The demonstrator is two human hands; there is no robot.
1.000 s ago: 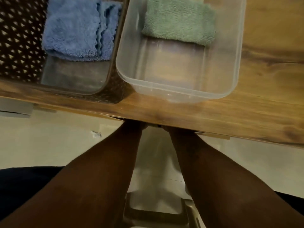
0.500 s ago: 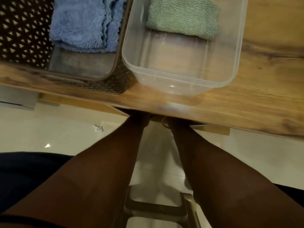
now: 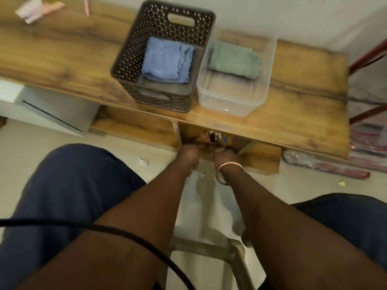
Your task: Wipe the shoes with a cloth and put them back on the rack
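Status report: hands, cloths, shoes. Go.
Left hand and right hand reaching under the table, grip unclear. Blue cloth in basket, green cloth in tub, both untouched. No shoe in view.

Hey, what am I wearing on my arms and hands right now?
Both arms are bare, with no sleeves. The right hand has a thin copper-coloured bangle at its wrist; the left hand shows none. A black cable crosses the left forearm.

Folded blue cloth in the dark basket, folded green cloth in the clear tub
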